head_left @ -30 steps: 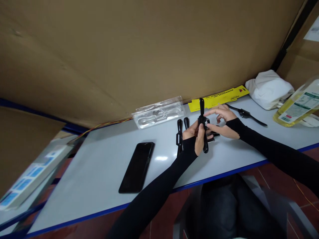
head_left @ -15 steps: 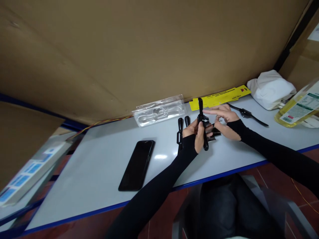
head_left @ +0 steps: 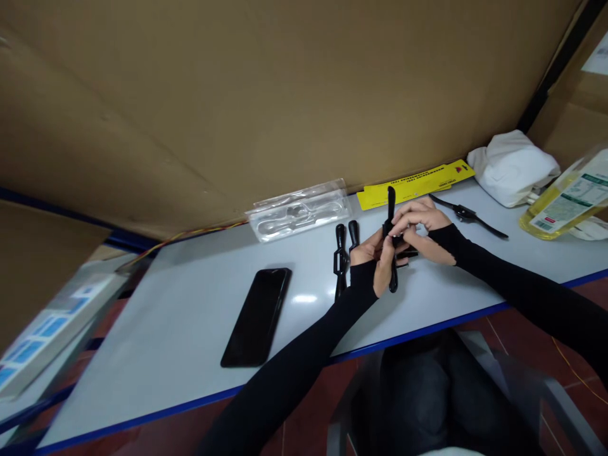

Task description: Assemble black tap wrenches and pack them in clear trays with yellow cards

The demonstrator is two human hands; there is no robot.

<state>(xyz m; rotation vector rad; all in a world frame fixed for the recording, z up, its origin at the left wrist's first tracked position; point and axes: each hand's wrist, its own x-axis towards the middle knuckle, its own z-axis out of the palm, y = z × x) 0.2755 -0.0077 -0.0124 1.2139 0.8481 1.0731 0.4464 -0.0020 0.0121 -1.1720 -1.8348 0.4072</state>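
A black spokeshave stands nearly upright in the picture, with my left hand closed round its middle. My right hand reaches in from the right; its fingertips and thumb close on the spokeshave's central body, which they largely cover. Just left of my left hand lie a second black spokeshave and another black handle, partly hidden by the hand. Dark flat pieces show on the table beneath my hands. One more spokeshave rests beyond my right wrist.
Clear plastic blister packs and yellow cards lie along the cardboard wall. A black phone is on the grey table. At right are a white cloth bundle and a bottle of yellow liquid.
My right hand's index finger, stretched towards the upper handle before, has bent down onto the spokeshave's middle. The spokeshave has shifted slightly right and turned a little in my left hand.
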